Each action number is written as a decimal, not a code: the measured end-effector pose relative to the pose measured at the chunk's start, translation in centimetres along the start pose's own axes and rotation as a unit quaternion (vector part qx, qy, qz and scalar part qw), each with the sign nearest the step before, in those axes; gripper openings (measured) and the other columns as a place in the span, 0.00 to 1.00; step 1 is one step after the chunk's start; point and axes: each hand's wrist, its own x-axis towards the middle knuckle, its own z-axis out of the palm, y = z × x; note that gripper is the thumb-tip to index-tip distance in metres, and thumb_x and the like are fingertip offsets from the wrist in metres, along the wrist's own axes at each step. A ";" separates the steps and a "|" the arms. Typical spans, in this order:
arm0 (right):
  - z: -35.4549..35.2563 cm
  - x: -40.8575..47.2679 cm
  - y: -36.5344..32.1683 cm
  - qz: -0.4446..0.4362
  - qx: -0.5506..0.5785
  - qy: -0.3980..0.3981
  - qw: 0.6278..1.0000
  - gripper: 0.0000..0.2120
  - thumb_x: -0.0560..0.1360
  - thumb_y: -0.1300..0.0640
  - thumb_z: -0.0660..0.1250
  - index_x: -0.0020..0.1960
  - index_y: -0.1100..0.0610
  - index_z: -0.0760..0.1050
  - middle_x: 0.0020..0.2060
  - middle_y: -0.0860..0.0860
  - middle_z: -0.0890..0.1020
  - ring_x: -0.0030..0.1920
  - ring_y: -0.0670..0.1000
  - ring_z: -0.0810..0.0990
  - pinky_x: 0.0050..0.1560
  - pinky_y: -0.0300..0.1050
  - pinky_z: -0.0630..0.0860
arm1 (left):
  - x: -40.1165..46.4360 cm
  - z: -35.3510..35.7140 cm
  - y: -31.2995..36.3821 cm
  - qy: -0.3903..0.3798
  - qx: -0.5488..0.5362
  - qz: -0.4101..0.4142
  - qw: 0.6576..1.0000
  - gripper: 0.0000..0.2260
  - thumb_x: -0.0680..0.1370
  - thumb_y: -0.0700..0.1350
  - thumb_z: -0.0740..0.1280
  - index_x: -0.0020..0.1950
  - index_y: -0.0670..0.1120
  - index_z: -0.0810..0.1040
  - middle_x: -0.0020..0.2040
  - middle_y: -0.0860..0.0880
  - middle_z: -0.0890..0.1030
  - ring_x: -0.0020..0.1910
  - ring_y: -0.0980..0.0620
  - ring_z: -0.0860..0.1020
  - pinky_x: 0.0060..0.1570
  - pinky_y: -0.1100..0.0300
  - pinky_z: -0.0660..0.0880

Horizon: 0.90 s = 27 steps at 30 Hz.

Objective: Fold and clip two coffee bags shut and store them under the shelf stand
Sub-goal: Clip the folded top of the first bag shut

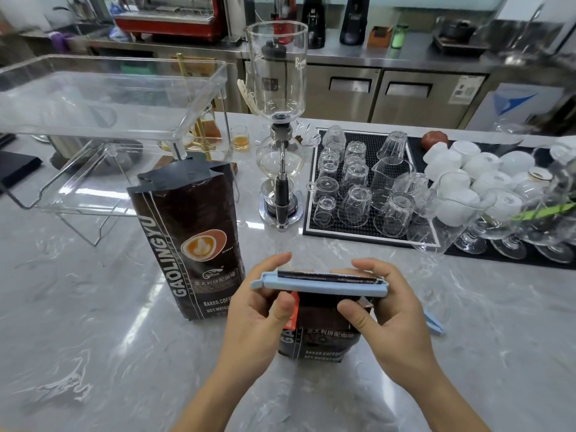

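A dark coffee bag (pixel 318 341) stands on the marble counter in front of me, its top folded down. A long light-blue clip (pixel 321 287) lies across the fold. My left hand (pixel 258 304) holds the clip's left part and my right hand (pixel 380 304) pinches its right end against the bag. A second, taller coffee bag (pixel 187 238) stands to the left with its top unfolded and no clip on it. Another light-blue clip (pixel 434 323) lies on the counter just right of my right hand. The clear acrylic shelf stand (pixel 103 120) is at the back left.
A glass siphon coffee maker (pixel 279 132) stands behind the bags. A black mat (pixel 371 138) with several upturned glasses sits at the right, with white cups (pixel 461 169) and stemmed glasses beyond. Small glasses and a brass stand sit under the shelf's far end.
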 end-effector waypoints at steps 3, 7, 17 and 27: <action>-0.2 -0.9 1.1 0.023 -0.015 -0.010 1.000 0.26 0.64 0.41 0.76 0.60 0.42 0.74 0.56 0.49 0.82 0.58 0.47 0.80 0.61 0.39 0.75 | -0.4 -0.7 -1.0 -0.034 0.029 -0.012 0.999 0.38 0.63 0.66 0.73 0.68 0.49 0.72 0.54 0.51 0.84 0.58 0.51 0.81 0.59 0.56 0.77; -0.9 -1.9 2.3 0.072 -0.053 -0.049 0.995 0.29 0.61 0.40 0.78 0.60 0.39 0.73 0.58 0.43 0.82 0.62 0.43 0.78 0.62 0.36 0.73 | -1.0 -1.8 -1.4 -0.082 0.096 -0.035 0.991 0.38 0.58 0.63 0.79 0.64 0.54 0.75 0.59 0.53 0.83 0.60 0.57 0.80 0.58 0.67 0.74; -1.0 -2.8 5.2 0.119 -0.123 -0.086 0.981 0.31 0.64 0.72 0.77 0.57 0.47 0.71 0.47 0.32 0.82 0.47 0.31 0.80 0.46 0.22 0.72 | -0.5 -3.0 -2.9 -0.144 0.209 -0.043 0.966 0.32 0.62 0.37 0.82 0.62 0.53 0.75 0.55 0.62 0.83 0.56 0.64 0.80 0.52 0.73 0.74; -0.8 -2.7 5.6 0.113 -0.138 -0.065 0.982 0.29 0.65 0.68 0.78 0.56 0.44 0.72 0.48 0.33 0.83 0.50 0.34 0.80 0.48 0.25 0.73 | -0.8 -3.1 -3.1 -0.139 0.223 -0.058 0.963 0.31 0.63 0.40 0.81 0.62 0.55 0.75 0.55 0.59 0.84 0.56 0.61 0.81 0.52 0.66 0.78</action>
